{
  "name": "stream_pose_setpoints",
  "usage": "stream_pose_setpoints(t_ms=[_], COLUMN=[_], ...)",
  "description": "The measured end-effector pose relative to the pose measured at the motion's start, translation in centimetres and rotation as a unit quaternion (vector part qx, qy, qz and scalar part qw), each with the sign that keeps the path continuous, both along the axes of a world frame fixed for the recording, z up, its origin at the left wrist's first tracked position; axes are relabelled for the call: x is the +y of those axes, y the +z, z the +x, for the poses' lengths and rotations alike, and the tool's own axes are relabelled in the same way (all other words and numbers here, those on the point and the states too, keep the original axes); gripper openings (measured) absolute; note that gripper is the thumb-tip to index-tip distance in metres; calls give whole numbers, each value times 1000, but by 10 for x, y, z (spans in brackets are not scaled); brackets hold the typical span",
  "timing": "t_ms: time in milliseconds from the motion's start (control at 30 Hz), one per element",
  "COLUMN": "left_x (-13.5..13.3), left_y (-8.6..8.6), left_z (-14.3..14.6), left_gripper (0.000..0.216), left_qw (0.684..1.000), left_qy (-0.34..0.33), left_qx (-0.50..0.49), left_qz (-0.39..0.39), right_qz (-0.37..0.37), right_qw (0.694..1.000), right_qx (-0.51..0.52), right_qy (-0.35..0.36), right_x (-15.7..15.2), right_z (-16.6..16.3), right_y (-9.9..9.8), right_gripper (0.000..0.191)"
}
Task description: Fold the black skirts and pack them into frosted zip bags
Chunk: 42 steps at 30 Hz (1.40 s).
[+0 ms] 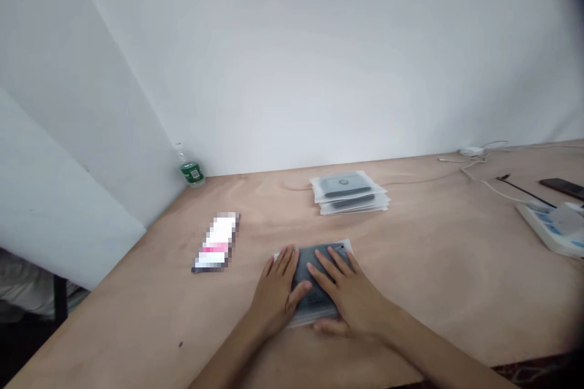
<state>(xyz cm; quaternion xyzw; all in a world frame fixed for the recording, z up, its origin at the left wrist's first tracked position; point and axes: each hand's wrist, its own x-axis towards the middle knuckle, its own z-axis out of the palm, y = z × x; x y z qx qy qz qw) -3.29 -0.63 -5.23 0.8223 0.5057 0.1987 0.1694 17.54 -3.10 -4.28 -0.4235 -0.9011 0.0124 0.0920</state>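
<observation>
My left hand [274, 298] and right hand [351, 298] lie open on a light, slippery plastic bag [317, 282]; best taken by its edges

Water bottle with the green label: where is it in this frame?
In the head view, the plastic water bottle sits at the far left corner of the plywood table, against the white wall, well left of the stack of clear bagged items.

Flat grey item [319, 298] in clear bag [310, 318]
</observation>
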Motion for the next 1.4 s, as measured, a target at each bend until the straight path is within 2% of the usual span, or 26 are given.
stream_pose_setpoints(t_ms=[100, 200, 267, 367, 433, 500, 567, 633, 733, 833, 933, 1067, 1133, 1167, 1233, 1267, 1333, 1400], left_x=[13, 28, 36, 41, 41, 41, 40, 40, 41, 42, 43, 42, 39, 37, 33, 31, 29, 28], left_y=[12, 18, 18, 15, 14, 12, 11, 10, 9, 7, 8, 10, 10, 10, 9, 8, 6, 5], left_z=[-1, -1, -1, -3, -4, -4, -4, -3, -4, -4, -5, -2, 2, 5, 11, 14, 19, 20], left_gripper=[46, 47, 56, 65, 60, 53, 47, 45, 45, 45, 44, 39, 32, 29, 24, 25, 29, 33], left_qw=[997, 992, 985, 974, 971, 970, 971, 972, 974, 978, 982, 989, 992, 994, 996, 996, 995, 994], left_qy=[31, 49, 59, 71, 75, 81, 88, 94, 99, 98, 91, 75, 51, 35, 5, -7, -23, -32], left_qx=[-70, -119, -161, -210, -224, -226, -221, -215, -202, -186, -164, -127, -103, -89, -61, -49, -28, -13], left_qz=[-6, -12, -25, -41, -43, -40, -37, -32, -20, -9, 1, 28, 46, 55, 72, 80, 93, 102], right_qz=[24, 82, 105, 121, 161, 203, 202, 173, 144, 128, 124, 149, 161, 160, 105, 65, 24, 14], right_qw=[999, 995, 992, 990, 985, 975, 963, 958, 956, 954, 954, 955, 966, 979, 993, 994, 992, 991], right_qx=[-22, -54, -72, -73, -57, -39, -48, -63, -69, -67, -65, -57, -41, -13, 49, 80, 122, 136], right_qy=[20, -15, -24, -15, -29, -80, -169, -221, -245, -263, -266, -250, -196, -126, 11, 34, 17, -5], right_x=[-7, -9, -8, 0, 18, 48, 84, 116, 145, 154, 155, 135, 113, 100, 78, 69, 60, 58], right_z=[-9, -23, -26, -17, -4, 9, 21, 29, 39, 48, 53, 41, 24, 14, -4, -11, -20, -22], right_y=[6, 5, 13, 48, 78, 102, 110, 101, 70, 46, 43, 50, 39, 30, 7, -4, -20, -26], right_gripper=[80, 58, 46, 42, 47, 56, 61, 63, 65, 72, 76, 75, 69, 64, 55, 52, 51, 51])
